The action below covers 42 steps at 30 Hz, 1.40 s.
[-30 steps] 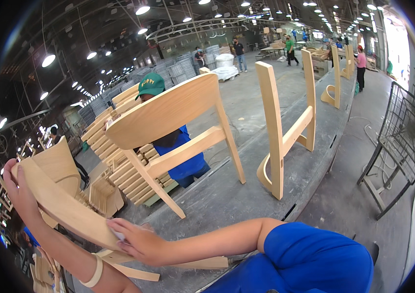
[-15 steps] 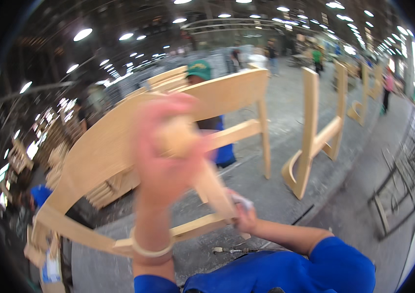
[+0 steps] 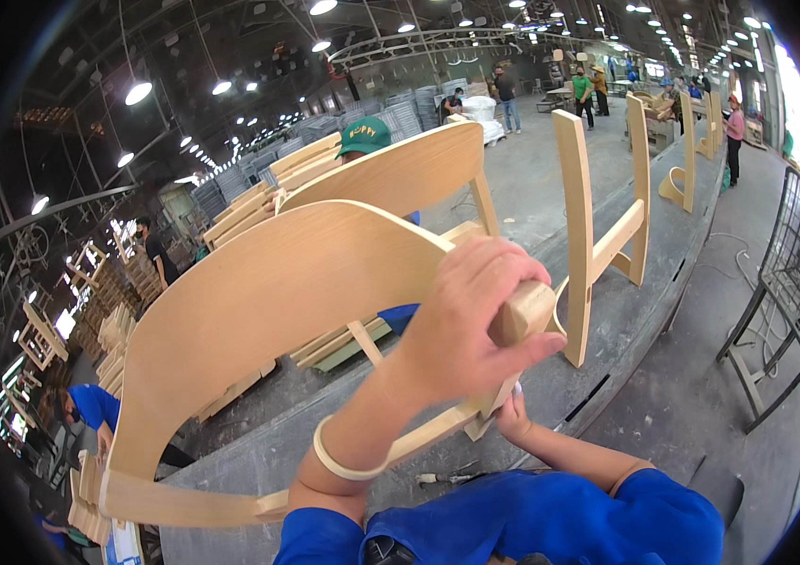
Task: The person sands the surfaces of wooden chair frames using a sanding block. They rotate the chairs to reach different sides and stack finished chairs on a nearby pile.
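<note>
right hand (image 3: 514, 415): mostly hidden from you behind the chair frame (image 3: 268, 311), lower centre.
frame's lower end: cut off at the bottom left edge.

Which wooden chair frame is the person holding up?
The nearest chair frame, the one with the wide curved back. The left hand grips its post and the right hand holds it lower down. The other frames stand untouched on the floor.

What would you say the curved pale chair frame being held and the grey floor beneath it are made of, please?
The curved pale chair frame looks like bent plywood or light solid wood, raw and unvarnished: fine straight grain, matte surface. The left hand grips its square-ended post; the right hand touches it lower down. The grey floor appears to be bare concrete, dull and scuffed.
</note>
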Motion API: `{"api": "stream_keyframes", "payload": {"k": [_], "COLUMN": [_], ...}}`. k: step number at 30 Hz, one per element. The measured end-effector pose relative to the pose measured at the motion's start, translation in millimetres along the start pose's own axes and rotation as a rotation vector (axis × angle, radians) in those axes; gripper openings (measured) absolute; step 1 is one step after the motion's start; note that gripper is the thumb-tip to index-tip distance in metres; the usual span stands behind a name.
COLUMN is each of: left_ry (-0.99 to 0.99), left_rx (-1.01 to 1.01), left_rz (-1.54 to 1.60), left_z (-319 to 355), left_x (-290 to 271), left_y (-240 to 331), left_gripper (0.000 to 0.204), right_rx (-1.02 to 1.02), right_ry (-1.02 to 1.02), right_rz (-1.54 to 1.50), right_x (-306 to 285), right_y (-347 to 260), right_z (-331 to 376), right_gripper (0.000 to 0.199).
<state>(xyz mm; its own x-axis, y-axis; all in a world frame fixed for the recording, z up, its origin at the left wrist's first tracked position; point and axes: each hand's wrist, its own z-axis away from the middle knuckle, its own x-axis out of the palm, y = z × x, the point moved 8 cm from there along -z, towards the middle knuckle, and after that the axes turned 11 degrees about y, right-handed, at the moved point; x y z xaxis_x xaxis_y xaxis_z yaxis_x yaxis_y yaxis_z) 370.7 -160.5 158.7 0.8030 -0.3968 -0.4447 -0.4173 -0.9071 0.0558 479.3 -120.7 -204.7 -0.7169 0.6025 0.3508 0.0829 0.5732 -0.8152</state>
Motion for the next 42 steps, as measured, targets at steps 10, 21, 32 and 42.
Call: {"api": "stream_keyframes", "payload": {"k": [10,21,32,42], "left_ry": [0.297,0.313,0.359,0.392], "left_rx": [-0.347,-0.248,-0.28,-0.247], "left_rz": [-1.245,-1.238,-1.214,-1.306], "left_z": [-5,-2,1,2], "left_x": [-156,-147,-150,-149], "left_y": [-122,-118,-119,-125], "left_gripper": [0.044,0.056,0.051,0.053], "right_rx": [-0.241,-0.911,-0.925,-1.001], "right_ry": [-0.14,0.028,-0.39,-0.471], "right_rz": [-0.056,0.772,1.159,0.951], "right_x": [9,19,101,76], "right_y": [-47,-424,-397,-394], "right_z": [3,-51,-21,-16], "right_gripper": [0.037,0.032,0.027,0.044]}}
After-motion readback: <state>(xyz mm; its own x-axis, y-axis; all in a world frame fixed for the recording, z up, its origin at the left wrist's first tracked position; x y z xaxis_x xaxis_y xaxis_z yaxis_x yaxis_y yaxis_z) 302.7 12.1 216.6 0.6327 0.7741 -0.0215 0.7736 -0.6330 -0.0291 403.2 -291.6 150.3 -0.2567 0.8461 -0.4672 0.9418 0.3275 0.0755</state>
